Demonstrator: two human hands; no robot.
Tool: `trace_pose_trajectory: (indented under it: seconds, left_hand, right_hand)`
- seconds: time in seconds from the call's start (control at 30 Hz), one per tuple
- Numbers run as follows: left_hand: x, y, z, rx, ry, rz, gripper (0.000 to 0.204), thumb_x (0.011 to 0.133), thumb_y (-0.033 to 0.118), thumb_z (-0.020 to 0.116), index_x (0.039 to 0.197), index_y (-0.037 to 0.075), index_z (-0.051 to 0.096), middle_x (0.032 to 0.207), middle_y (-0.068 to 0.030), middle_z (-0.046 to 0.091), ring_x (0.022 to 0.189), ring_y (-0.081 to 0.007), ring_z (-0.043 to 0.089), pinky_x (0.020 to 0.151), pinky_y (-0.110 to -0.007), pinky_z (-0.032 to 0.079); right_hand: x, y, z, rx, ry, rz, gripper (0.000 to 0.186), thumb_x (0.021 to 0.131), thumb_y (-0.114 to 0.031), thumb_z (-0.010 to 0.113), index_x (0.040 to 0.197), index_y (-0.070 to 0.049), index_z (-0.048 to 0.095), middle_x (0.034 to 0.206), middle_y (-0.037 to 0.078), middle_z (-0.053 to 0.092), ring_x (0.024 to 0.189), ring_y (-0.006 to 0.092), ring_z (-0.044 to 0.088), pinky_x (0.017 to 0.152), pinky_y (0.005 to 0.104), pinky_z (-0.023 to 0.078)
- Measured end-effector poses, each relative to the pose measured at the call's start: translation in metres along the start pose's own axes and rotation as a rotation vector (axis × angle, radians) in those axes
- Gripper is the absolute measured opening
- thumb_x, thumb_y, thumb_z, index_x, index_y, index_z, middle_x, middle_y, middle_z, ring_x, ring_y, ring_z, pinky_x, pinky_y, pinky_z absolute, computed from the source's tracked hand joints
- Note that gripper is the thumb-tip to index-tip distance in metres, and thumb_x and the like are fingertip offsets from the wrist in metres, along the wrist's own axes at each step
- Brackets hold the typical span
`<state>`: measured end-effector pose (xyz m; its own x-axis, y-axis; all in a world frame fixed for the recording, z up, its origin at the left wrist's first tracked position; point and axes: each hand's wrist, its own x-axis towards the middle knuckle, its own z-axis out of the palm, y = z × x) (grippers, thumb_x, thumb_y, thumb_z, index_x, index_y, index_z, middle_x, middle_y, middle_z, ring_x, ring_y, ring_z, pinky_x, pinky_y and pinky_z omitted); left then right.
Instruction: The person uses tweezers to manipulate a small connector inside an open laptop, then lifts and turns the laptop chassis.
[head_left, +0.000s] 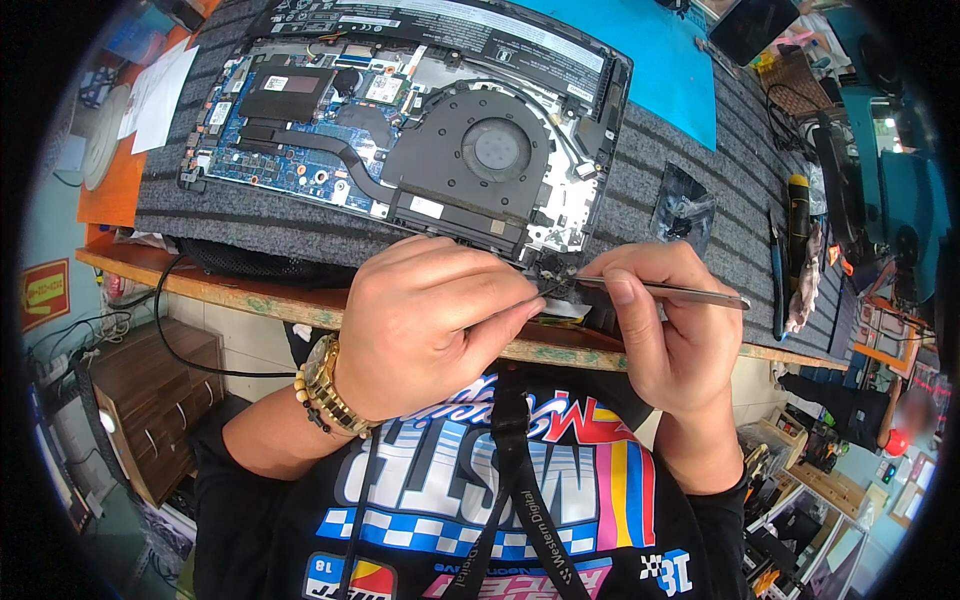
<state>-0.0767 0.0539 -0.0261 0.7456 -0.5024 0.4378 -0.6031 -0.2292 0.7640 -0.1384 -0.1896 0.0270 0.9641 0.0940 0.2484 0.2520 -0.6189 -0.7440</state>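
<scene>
An opened laptop (365, 140) lies on the striped grey mat, its inside facing up with a round black fan (495, 150), a copper-dark heat pipe, a blue circuit board and a long black battery (480, 40). By its near right corner, my right hand (680, 330) is closed on metal tweezers (705, 296), whose tips point left. Facing it, my left hand (430, 320) has thumb and fingers pinched at a small dark part (556, 284). The tweezer tips meet that part; its exact kind is too small to tell.
A small dark plastic bag (685, 205) lies right of the laptop on the grey mat (650, 150). Farther right are a yellow-and-black screwdriver (797, 215) and pliers (777, 275). A blue mat (660, 70) is at the back. The wooden table edge (250, 305) runs below my hands.
</scene>
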Motion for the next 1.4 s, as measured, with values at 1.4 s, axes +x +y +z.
trace_pose_trajectory:
  seconds: [1.4]
  left_hand:
    - [0.003, -0.003, 0.002, 0.015, 0.010, 0.025, 0.014, 0.085, 0.006, 0.096, 0.095, 0.008, 0.086, 0.091, -0.0053, 0.083, 0.076, -0.0270, 0.076, 0.068, -0.040, 0.057]
  right_hand:
    - [0.010, 0.006, -0.002, -0.028, -0.027, -0.015, 0.007, 0.106, 0.000, 0.078, 0.099, 0.000, 0.079, 0.096, 0.013, 0.079, 0.075, 0.0302, 0.077, 0.067, 0.0384, 0.058]
